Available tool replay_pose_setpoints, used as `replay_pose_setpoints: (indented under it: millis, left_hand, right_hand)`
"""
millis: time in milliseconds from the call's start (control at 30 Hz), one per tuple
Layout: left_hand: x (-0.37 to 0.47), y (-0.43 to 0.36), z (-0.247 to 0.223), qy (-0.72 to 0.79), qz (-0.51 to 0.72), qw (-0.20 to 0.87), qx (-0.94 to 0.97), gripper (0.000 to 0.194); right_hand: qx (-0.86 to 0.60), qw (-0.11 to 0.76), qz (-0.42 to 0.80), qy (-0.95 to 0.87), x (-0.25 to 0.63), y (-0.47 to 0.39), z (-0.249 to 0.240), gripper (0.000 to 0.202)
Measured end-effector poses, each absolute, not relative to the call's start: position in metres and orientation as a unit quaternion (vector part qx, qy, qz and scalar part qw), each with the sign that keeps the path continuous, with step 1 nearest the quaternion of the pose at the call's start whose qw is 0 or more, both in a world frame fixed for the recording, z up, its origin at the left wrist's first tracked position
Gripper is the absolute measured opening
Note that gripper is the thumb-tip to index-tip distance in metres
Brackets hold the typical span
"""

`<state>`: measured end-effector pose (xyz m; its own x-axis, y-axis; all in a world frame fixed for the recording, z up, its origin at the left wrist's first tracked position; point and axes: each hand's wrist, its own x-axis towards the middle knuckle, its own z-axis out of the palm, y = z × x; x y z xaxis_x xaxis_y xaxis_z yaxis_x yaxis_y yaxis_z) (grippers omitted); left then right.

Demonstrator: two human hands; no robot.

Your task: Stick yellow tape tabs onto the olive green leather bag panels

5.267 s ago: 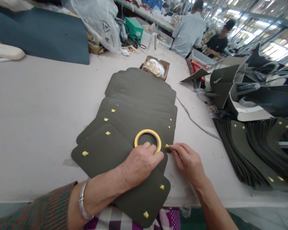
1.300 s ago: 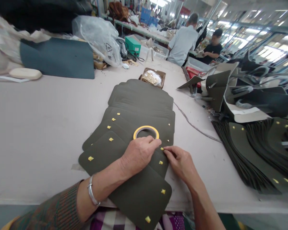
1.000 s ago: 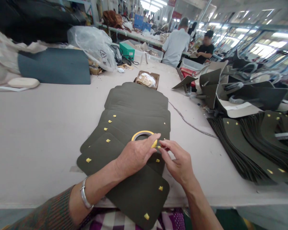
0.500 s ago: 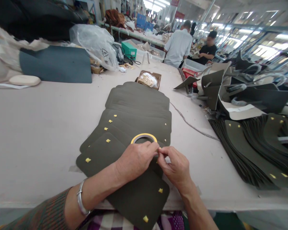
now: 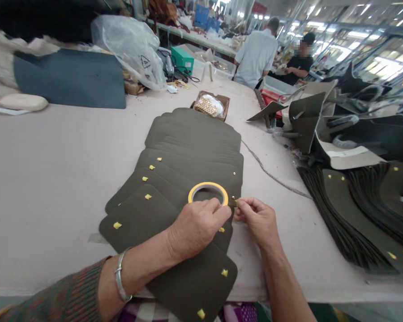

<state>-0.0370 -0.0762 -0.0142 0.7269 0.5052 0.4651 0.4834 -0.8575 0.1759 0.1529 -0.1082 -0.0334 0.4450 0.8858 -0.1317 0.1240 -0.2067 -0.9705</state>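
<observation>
My left hand (image 5: 199, 226) is closed on a roll of yellow tape (image 5: 191, 191), which lies over a fanned stack of dark olive panels (image 5: 188, 134). Just right of it, my right hand (image 5: 258, 219) pinches a small yellow piece of tape (image 5: 236, 202) at the stack's right edge, close to a small metal stud (image 5: 233, 197). Yellow tape bits mark several panels, one of them (image 5: 117, 226) near the left corner. The lowest panel (image 5: 191, 277) overhangs the table's front edge.
Beyond the stack sits a small box of gold studs (image 5: 210, 106). More dark panels (image 5: 349, 214) and bag parts (image 5: 309, 116) are piled at right. A blue-grey sheet (image 5: 70, 78), plastic bag (image 5: 130, 49) and green box (image 5: 182, 61) stand at back left. Two people are farther off.
My hands have moved apart: the right one went right with a small piece of yellow tape between its fingertips. The left hand and the roll shifted slightly right. The view has tilted a little.
</observation>
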Motion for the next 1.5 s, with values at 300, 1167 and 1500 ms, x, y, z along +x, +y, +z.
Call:
replay_pose_setpoints:
  millis: [300, 1167, 1500]
  left_hand:
    - [-0.033, -0.075, -0.027, 0.265, 0.16, 0.025, 0.95, 0.009]
    - [-0.034, -0.075, -0.025, 0.272, 0.158, 0.048, 0.948, 0.01]
    - [-0.034, -0.075, -0.026, 0.291, 0.142, 0.058, 0.944, 0.011]
  right_hand:
    - [-0.726, 0.368, 0.288, -0.505, 0.166, -0.097, -0.034, 0.032]
    - [-0.653, 0.241, -0.012, -0.718, 0.164, -0.093, -0.041, 0.02]
    - [-0.782, 0.241, 0.093, -0.568, 0.155, -0.096, -0.035, 0.03]
